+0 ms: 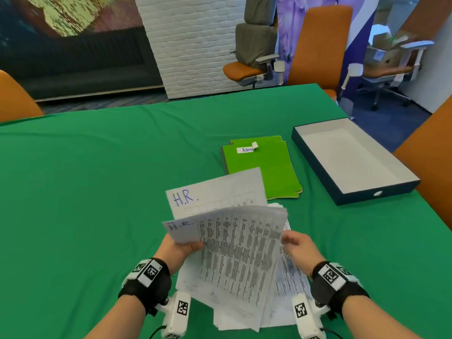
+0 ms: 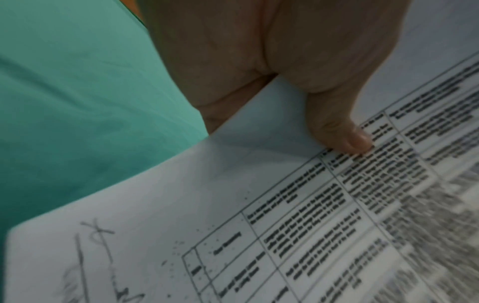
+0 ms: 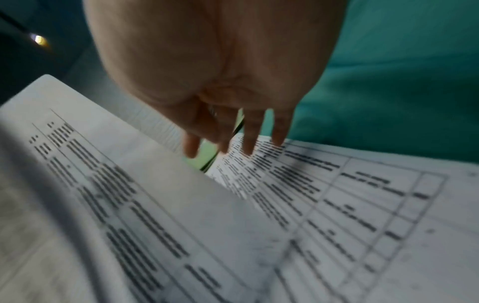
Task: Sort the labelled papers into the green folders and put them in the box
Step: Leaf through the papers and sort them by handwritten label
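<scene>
My left hand (image 1: 182, 248) pinches a lifted sheaf of printed papers (image 1: 239, 243), whose front sheets are marked "H.R." in pen. In the left wrist view the thumb (image 2: 344, 139) presses on the top sheet (image 2: 233, 205), with the other fingers hidden underneath. My right hand (image 1: 296, 243) is at the sheaf's right edge. Its straight fingers (image 3: 249, 147) reach down to the pile of papers (image 1: 288, 277) lying on the table. The green folders (image 1: 264, 167) lie stacked just beyond, the top one labelled "Admin" (image 1: 247, 149). The dark shallow box (image 1: 354, 160) stands open to their right, with nothing in it.
A green cloth (image 1: 97, 192) covers the table. Orange chairs stand at the far side (image 1: 320, 45), at the right edge (image 1: 430, 148) and at the left (image 1: 14, 99). A sliver of green folder (image 3: 207, 155) shows between the sheets in the right wrist view.
</scene>
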The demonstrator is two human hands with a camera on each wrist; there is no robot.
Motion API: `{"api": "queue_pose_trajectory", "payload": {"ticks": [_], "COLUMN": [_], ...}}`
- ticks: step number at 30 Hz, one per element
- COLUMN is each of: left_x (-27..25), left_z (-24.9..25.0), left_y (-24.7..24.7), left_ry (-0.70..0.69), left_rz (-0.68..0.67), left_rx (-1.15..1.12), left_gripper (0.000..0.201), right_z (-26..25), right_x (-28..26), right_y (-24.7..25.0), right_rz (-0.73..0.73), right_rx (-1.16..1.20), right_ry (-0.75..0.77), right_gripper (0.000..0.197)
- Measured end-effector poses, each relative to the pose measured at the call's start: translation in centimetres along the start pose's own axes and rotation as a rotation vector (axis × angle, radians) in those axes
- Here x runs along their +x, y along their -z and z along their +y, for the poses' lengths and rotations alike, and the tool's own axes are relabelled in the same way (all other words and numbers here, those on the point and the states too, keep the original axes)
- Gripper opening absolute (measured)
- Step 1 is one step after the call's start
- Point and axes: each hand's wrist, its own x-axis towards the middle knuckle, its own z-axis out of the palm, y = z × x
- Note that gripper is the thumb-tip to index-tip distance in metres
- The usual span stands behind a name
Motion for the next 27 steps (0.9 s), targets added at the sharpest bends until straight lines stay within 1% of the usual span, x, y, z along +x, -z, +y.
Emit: {"api": "queue_pose_trajectory", "payload": {"ticks": [1,3,4,5,6,7,8,10,11,13,14,16,17,18,20,23,27], "left_x": [0.0,0.1,0.1,0.0,0.0,-0.1,-0.1,-0.2,-0.3,-0.6,-0.7,-1.0,-1.1,-1.1,-1.0,-1.0,-1.2], "left_z": [-0.5,-1.2,-1.5,-1.7,-1.8,-2.0,-2.0,-2.4,-2.6,-3.0,-3.1,-3.2,-3.1,-2.9,-2.7,-2.8,-2.9], "left_y": [0.6,1.7,2.3,2.7,3.1,3.5,3.9,4.6,4.9,5.4,5.6,5.8,5.8,5.7,5.4,4.9,4.7], "left_ry": [0.017,0.062,0.088,0.108,0.125,0.136,0.144,0.16,0.167,0.166,0.164,0.172,0.182,0.193,0.211,0.218,0.245], "left_rz": [0.039,0.128,0.17,0.201,0.223,0.238,0.247,0.264,0.269,0.263,0.258,0.263,0.276,0.295,0.331,0.308,0.272], "left_rx": [0.028,0.098,0.122,0.13,0.13,0.127,0.126,0.122,0.118,0.11,0.106,0.091,0.08,0.067,0.061,0.131,0.121], "left_gripper": [0.031,0.024,0.02,0.017,0.015,0.015,0.015,0.019,0.02,0.022,0.022,0.02,0.018,0.015,0.014,0.013,0.01], "right_z": [0.7,1.5,1.6,1.8,1.9,1.7,1.7,2.1,2.2,2.2,2.2,2.0,1.9,1.9,1.7,1.6,1.6], "right_x": [0.3,0.6,0.5,0.5,0.5,0.5,0.6,1.0,1.0,0.9,0.7,0.4,0.4,0.3,0.3,0.3,0.1], "right_y": [0.0,-0.3,-0.5,-0.7,-0.9,-1.1,-1.3,-1.5,-1.4,-0.9,-0.6,0.0,0.3,0.5,0.8,1.1,1.2], "right_rz": [0.037,0.097,0.108,0.113,0.116,0.118,0.126,0.137,0.141,0.156,0.161,0.176,0.193,0.212,0.248,0.288,0.335], "right_rx": [-0.119,-0.437,-0.577,-0.661,-0.681,-0.662,-0.63,-0.554,-0.508,-0.448,-0.453,-0.499,-0.511,-0.514,-0.501,-0.469,-0.404], "right_ry": [-0.041,-0.129,-0.161,-0.176,-0.191,-0.207,-0.22,-0.244,-0.251,-0.244,-0.237,-0.208,-0.192,-0.185,-0.173,-0.149,-0.125], "right_gripper": [0.035,0.043,0.054,0.068,0.08,0.088,0.092,0.094,0.091,0.078,0.067,0.037,0.026,0.019,0.018,0.017,0.002]}}
